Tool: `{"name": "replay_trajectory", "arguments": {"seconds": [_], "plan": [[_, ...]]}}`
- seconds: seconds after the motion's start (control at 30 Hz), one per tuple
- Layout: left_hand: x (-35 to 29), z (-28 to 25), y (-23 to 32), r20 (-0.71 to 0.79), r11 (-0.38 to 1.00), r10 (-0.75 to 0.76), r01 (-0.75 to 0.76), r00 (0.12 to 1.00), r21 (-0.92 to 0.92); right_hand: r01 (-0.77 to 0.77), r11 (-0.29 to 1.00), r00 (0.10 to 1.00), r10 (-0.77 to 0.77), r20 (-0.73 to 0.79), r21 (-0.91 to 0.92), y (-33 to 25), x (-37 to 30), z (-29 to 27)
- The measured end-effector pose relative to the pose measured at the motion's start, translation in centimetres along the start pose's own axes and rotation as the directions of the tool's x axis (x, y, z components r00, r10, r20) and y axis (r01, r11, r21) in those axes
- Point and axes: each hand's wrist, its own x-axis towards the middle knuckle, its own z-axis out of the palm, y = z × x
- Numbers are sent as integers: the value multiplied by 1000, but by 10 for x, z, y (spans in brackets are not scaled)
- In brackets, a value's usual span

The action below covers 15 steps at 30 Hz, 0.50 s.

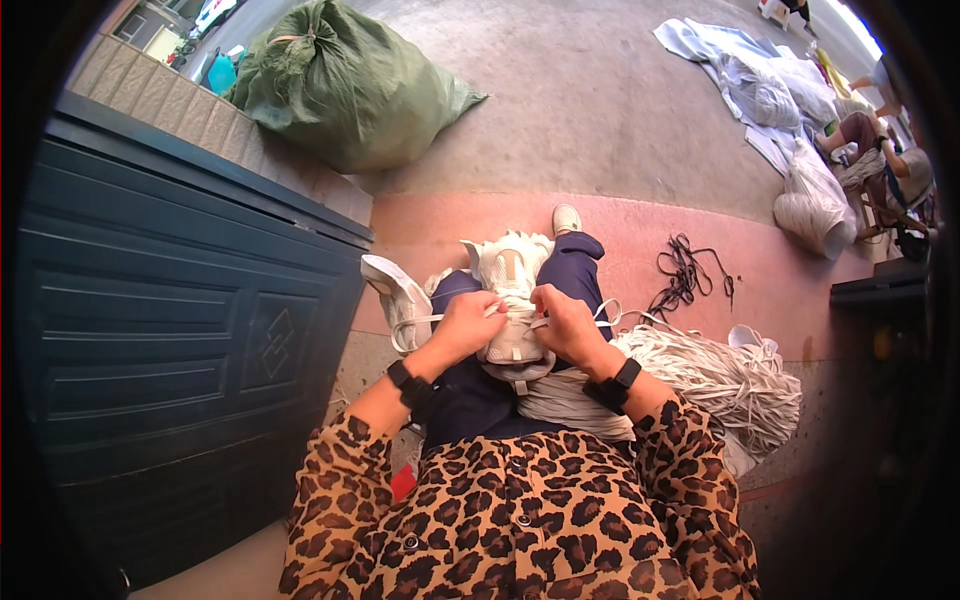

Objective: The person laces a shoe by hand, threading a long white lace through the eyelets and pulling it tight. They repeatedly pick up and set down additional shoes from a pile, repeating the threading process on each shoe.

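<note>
A cream sneaker (508,268) rests between my knees, with its heel end toward me. White shoelace (418,322) runs from it to both sides. My left hand (472,324) is closed in a pinch on lace at the left of the sneaker's opening. On the opposite side, my right hand (570,324) pinches lace too, its fingers curled close to the tongue. Beside my left knee lies another pale shoe (396,290). A thick bundle of white shoelaces (720,385) spreads at my right thigh.
A dark blue panelled door (170,330) stands close on the left. Beyond my feet sits a full green sack (345,95). Tangled black cords (685,275) lie on the red floor. White bags (815,205), pale cloth (735,75) and a seated person (890,160) are at the far right.
</note>
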Motion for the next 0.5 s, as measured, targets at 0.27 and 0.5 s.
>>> {"name": "replay_trajectory", "arguments": {"seconds": [0.27,0.5], "plan": [[40,6,34,324,925,-175,43,930,377,74,997,997,-74,30,-5,4,-2,-1],[11,28,28,213,548,506,-502,836,669,-386,645,922,255,290,659,25,11,-4]]}}
